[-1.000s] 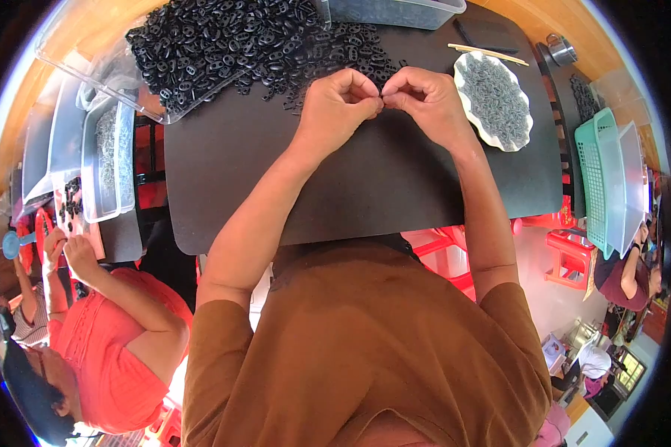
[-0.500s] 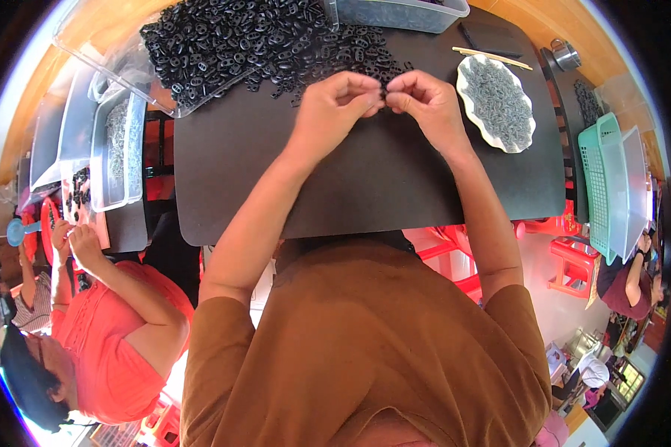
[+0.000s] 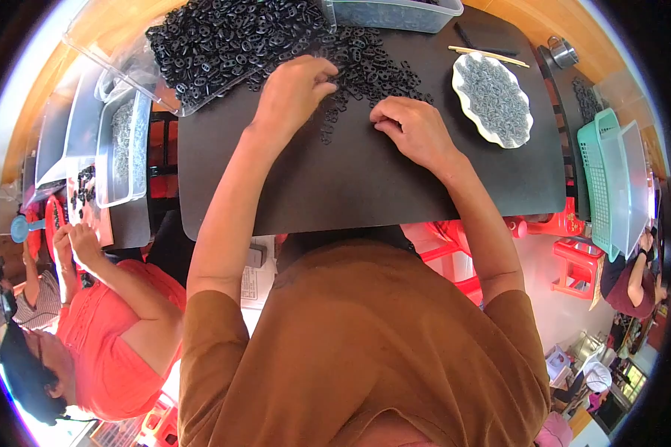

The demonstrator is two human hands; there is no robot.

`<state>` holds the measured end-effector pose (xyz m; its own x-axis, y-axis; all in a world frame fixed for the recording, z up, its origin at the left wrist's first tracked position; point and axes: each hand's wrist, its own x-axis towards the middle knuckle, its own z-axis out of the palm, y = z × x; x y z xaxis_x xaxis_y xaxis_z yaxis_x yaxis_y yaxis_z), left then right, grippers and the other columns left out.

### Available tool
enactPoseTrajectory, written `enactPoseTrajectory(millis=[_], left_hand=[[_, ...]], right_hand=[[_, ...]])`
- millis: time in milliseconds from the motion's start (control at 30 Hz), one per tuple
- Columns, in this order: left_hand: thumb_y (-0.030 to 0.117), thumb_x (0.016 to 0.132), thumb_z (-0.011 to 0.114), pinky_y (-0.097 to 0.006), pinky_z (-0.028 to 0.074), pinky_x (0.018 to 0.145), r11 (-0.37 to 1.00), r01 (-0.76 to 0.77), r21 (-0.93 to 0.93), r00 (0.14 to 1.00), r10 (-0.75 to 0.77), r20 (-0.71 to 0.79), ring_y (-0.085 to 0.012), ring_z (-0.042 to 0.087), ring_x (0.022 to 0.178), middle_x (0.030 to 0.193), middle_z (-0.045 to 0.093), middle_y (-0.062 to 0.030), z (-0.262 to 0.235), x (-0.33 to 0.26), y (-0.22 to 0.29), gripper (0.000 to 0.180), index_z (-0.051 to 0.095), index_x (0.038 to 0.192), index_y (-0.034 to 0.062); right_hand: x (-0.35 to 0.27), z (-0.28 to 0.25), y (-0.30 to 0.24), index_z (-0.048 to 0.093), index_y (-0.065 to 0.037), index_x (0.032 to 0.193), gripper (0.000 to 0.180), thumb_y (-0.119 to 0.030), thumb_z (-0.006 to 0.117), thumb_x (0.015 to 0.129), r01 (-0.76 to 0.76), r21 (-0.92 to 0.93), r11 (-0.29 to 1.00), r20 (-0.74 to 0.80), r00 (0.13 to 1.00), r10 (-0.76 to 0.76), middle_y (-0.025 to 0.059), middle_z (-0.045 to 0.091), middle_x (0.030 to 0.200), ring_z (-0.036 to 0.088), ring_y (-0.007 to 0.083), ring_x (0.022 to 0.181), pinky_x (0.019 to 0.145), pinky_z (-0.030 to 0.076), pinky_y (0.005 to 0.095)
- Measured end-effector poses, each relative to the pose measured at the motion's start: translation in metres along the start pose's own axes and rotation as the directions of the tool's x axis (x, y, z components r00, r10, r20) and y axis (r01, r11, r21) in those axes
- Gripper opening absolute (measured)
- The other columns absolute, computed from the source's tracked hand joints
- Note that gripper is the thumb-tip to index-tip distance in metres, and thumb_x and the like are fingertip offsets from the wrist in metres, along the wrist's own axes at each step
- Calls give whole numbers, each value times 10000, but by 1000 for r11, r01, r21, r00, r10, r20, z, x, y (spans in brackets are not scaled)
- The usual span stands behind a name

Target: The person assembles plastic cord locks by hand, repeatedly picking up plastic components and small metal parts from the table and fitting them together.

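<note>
My left hand [image 3: 291,93] hovers at the near edge of a heap of small black plastic links [image 3: 216,48], each with holes through it. Its fingers curl, with the thumb apart from them and nothing visible between. Loose black links [image 3: 376,63] spread over the dark table beside its fingertips, and a short line of them [image 3: 329,123] trails toward me. To the right, my right hand [image 3: 414,128] is just above the tabletop, thumb and fingers closed together. Whatever they hold, if anything, is hidden. A white scalloped dish [image 3: 457,93] full of small grey pieces [image 3: 492,100] stands right of that hand.
A clear bin [image 3: 395,18] sits at the far edge, near two wooden sticks [image 3: 488,56] and a black tool [image 3: 466,36]. Left are clear tubs [image 3: 138,149] and a co-worker in red [image 3: 127,328]. A green basket [image 3: 600,186] stands right.
My hands, which were together at a small black piece, have parted. The left has moved left and away from me to the links; the right has come slightly nearer. The short line of links now shows.
</note>
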<state>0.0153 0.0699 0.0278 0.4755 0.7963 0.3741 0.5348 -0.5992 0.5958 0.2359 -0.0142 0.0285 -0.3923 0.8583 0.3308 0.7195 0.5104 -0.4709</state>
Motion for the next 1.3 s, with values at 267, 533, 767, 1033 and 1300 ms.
enactPoseTrajectory(millis=[267, 533, 767, 1033, 1300], left_hand=[[85, 792, 725, -310, 524, 742, 1000, 21, -2, 996, -20, 84, -188, 657, 810, 902, 664, -94, 7, 6, -8, 271, 674, 1057, 60], [49, 911, 634, -271, 537, 856, 356, 369, -858, 923, -250, 294, -154, 646, 952, 1023, 647, -39, 2, -11, 11, 260, 614, 1169, 23], [32, 900, 643, -262, 536, 864, 171, 379, -910, 916, -208, 342, -155, 651, 948, 1028, 650, -43, 17, -20, 11, 272, 624, 1171, 45], [41, 897, 652, -248, 543, 830, 260, 372, -891, 921, -223, 319, -152, 660, 933, 1040, 662, -58, 24, -22, 6, 233, 645, 1130, 37], [44, 902, 646, -247, 554, 800, 251, 341, -906, 922, -277, 270, -158, 673, 915, 987, 672, -64, 25, -23, 11, 172, 660, 1071, 13]], right_hand=[[-3, -3, 0, 629, -33, 919, 158, -23, 699, 777, -225, 342, 912, 64, 974, 217, 86, 659, 795, 663, 184, 745, 666, 514, 306], [12, -3, 3, 609, 15, 903, 79, 30, 647, 835, -221, 656, 722, 9, 959, 285, 52, 654, 861, 678, 139, 796, 699, 540, 260], [24, -1, -2, 649, -12, 971, 93, -13, 642, 878, -226, 709, 668, -18, 941, 337, 25, 678, 891, 674, 110, 811, 686, 531, 234], [17, 3, 0, 661, -16, 990, 119, -15, 655, 871, -254, 764, 593, 15, 926, 377, 36, 686, 897, 669, 105, 816, 688, 524, 227], [16, 6, 2, 664, -9, 1002, 126, -21, 647, 878, -237, 768, 595, 35, 943, 331, 47, 691, 917, 675, 121, 825, 742, 537, 242]])
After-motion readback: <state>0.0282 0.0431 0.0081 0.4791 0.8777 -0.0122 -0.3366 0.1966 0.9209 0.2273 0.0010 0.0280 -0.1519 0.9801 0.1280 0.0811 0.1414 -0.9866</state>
